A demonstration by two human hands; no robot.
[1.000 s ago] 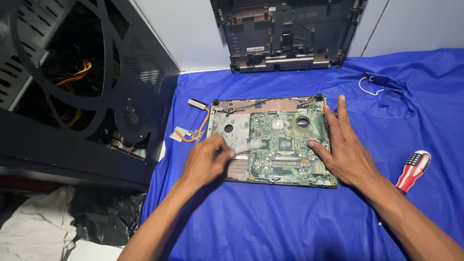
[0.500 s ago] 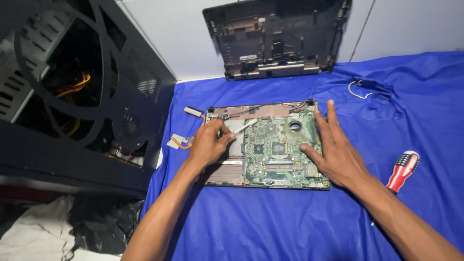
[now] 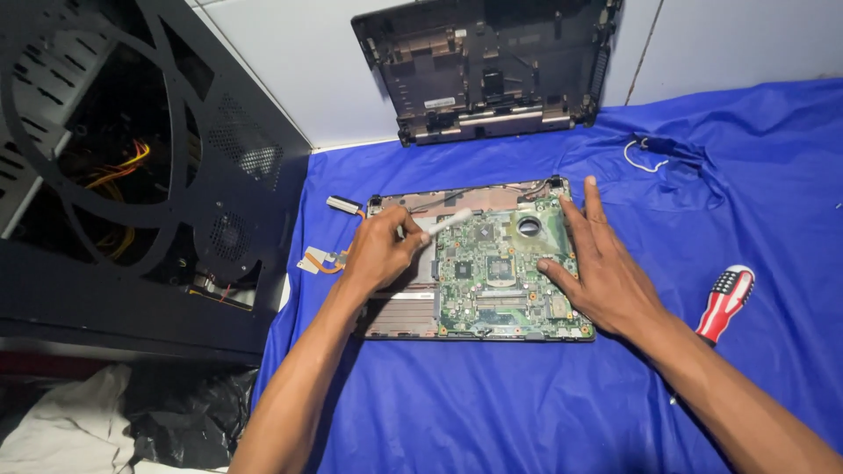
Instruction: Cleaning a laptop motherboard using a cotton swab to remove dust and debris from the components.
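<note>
An opened laptop base (image 3: 399,312) lies on the blue cloth with its green motherboard (image 3: 492,281) exposed. My left hand (image 3: 378,250) rests on the base's left part and grips a small white brush (image 3: 448,221) whose tip points up-right over the board. My right hand (image 3: 597,268) lies flat on the board's right side, fingers spread, next to a round hole in the board (image 3: 529,226).
A black laptop shell (image 3: 492,66) leans against the white wall at the back. A black computer case (image 3: 132,175) with yellow and red wires stands left. A red-handled screwdriver (image 3: 725,303) lies right; a white wire (image 3: 645,158) sits far right. Blue cloth (image 3: 492,404) covers the surface.
My left hand has moved up and left across the board and now holds the white brush with its tip raised. My right hand has stayed pressed on the board.
</note>
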